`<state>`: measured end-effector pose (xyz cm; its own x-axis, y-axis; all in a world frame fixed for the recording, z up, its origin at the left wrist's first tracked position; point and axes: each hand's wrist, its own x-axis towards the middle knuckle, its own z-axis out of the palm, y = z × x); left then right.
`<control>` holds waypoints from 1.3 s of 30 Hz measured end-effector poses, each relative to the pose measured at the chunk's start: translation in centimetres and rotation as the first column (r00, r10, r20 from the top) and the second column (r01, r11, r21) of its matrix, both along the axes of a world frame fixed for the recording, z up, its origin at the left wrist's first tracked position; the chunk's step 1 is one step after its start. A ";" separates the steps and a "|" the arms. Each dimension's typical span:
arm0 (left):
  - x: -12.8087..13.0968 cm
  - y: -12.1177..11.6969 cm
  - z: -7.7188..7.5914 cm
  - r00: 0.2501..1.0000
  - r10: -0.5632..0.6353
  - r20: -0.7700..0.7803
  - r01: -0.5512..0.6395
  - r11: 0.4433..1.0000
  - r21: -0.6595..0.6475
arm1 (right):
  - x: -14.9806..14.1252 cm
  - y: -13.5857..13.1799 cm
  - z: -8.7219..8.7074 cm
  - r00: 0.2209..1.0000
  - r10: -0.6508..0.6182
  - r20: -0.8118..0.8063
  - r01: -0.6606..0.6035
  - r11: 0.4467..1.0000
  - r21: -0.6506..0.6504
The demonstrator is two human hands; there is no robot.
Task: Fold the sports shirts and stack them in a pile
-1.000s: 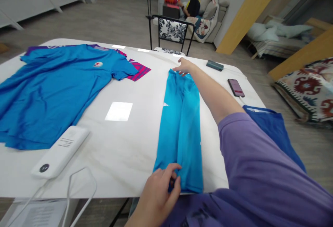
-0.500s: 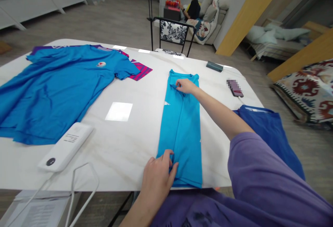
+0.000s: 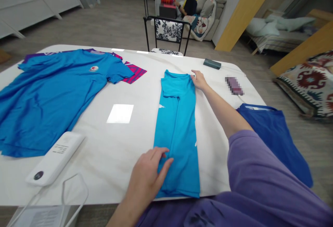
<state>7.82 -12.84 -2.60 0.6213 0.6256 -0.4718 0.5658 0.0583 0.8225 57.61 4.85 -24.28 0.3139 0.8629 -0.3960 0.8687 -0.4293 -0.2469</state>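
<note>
A light-blue T-shirt (image 3: 179, 129) lies on the white table in a long narrow fold, collar away from me. One short sleeve (image 3: 173, 87) is laid flat across its upper part. My right hand (image 3: 199, 80) is at the shirt's upper right corner, its fingertips a little apart and touching the edge. My left hand (image 3: 148, 169) hovers over or rests lightly on the lower left part, thumb and fingers spread; whether it presses the cloth I cannot tell.
A larger blue T-shirt (image 3: 62, 91) lies spread at left, over a purple-pink patterned garment (image 3: 136, 72). Nearby are a white handheld device (image 3: 56, 157) with a cable, a folded dark-blue garment (image 3: 273, 136), a phone (image 3: 234, 85) and a dark case (image 3: 212, 64). Beyond stand a chair (image 3: 169, 31) and a seated person (image 3: 189, 3).
My right hand has let go of the sleeve, now flat across the shirt, and moved right to the shoulder corner. My left hand has shifted slightly left, its fingers spread a little wider.
</note>
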 end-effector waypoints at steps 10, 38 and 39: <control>12.9 7.8 -10.6 0.905 -0.426 0.010 0.381 0.818 0.431 | 8.6 1.7 -3.3 0.885 -0.169 -0.433 0.137 0.985 -0.104; 11.6 12.1 -11.1 0.927 -0.374 0.015 0.344 0.869 0.355 | -24.8 -32.1 30.6 0.845 0.423 -0.327 -0.441 0.897 0.021; 9.6 10.0 -9.2 0.918 -0.395 0.038 0.357 0.863 0.357 | -25.0 -32.9 31.2 0.854 0.413 -0.315 -0.430 0.903 0.018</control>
